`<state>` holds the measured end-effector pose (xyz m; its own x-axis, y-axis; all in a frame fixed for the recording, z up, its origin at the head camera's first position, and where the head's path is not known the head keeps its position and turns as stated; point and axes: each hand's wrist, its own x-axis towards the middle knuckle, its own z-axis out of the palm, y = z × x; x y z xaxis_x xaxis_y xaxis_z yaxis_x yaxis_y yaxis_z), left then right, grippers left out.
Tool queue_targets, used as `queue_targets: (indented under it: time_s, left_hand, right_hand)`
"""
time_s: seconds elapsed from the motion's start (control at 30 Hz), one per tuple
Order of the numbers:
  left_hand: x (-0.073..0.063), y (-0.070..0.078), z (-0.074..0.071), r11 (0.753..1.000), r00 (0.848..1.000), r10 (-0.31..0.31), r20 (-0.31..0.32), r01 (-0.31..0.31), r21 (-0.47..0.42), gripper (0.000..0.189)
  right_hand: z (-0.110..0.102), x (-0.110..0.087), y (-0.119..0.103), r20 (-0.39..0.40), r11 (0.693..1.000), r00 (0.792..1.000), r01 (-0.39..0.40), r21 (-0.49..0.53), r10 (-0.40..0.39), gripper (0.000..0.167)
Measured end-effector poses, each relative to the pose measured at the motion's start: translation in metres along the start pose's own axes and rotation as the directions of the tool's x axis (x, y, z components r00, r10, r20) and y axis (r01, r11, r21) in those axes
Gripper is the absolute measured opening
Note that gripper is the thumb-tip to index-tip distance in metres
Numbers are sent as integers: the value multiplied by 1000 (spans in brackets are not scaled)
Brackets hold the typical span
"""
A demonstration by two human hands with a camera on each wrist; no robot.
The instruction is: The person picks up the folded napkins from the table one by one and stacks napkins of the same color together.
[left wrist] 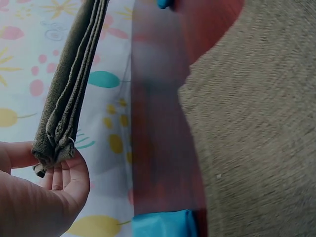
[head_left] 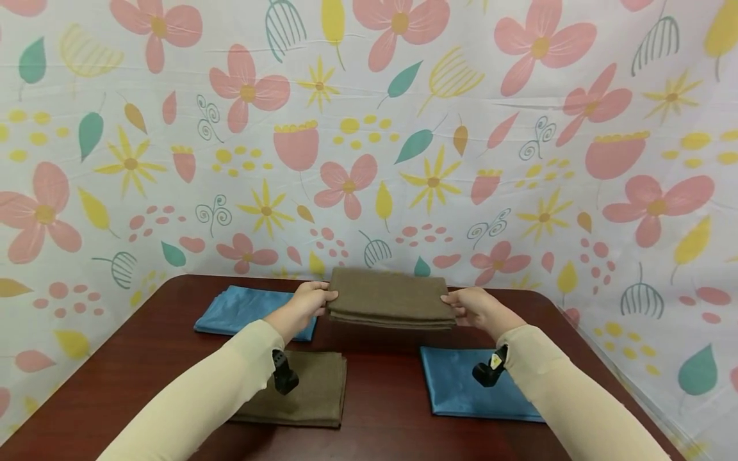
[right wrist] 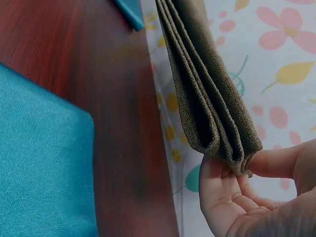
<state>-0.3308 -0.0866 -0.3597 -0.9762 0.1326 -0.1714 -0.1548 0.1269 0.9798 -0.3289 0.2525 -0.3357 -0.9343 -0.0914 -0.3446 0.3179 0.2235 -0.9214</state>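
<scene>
A folded brown cloth (head_left: 389, 296) hangs above the far part of the table, held at its two ends. My left hand (head_left: 304, 303) pinches its left end; in the left wrist view, the thumb and fingers of that hand (left wrist: 47, 190) clasp the layered edge. At the other end my right hand (head_left: 474, 308) grips the cloth, thumb on one side and fingers on the other, as the right wrist view shows with the hand (right wrist: 252, 197) and the stacked folds (right wrist: 212, 94). Part of the left hand's fingers is hidden behind the cloth in the head view.
On the dark red table (head_left: 380, 384) lie a folded blue cloth (head_left: 245, 310) at the back left, a second brown cloth (head_left: 314, 390) at the front left and another blue cloth (head_left: 461, 384) at the front right. A flower-patterned curtain (head_left: 369, 128) stands behind the table.
</scene>
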Motion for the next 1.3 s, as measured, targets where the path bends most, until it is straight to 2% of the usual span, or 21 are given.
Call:
queue_targets:
  time_s: [0.2, 0.43, 0.63, 0.73, 0.9, 1.03, 1.3]
  left_hand:
    - [-5, 5, -3, 1000, 1000, 10, 6, -10, -2, 54]
    - [-11, 1, -3, 1000, 1000, 14, -12, -13, 23, 52]
    - [-20, -4, -10, 998, 1000, 14, -22, -12, 65, 53]
    - [-24, -4, -15, 998, 1000, 22, -10, -21, 65, 53]
    - [-27, -3, -20, 998, 1000, 21, -6, -21, 52, 49]
    - [-29, -4, -23, 999, 1000, 14, -16, -14, 53, 42]
    - [-41, -3, -30, 997, 1000, 21, 9, -21, 70, 53]
  right_hand:
    - [0, -8, -8, 11, 1000, 1000, 15, 6, -15, 17]
    - [4, -14, -9, -17, 998, 1000, -14, -53, 13, 42]
    - [11, -24, -11, 13, 997, 1000, 7, -77, -6, 21]
    - [16, -29, -11, 28, 997, 1000, 15, -72, -13, 18]
    - [25, -35, -10, 36, 999, 999, 18, -39, -16, 28]
    - [31, -39, -9, 40, 1000, 999, 18, -19, -17, 47]
    - [39, -48, -6, 46, 999, 999, 26, 23, -27, 60]
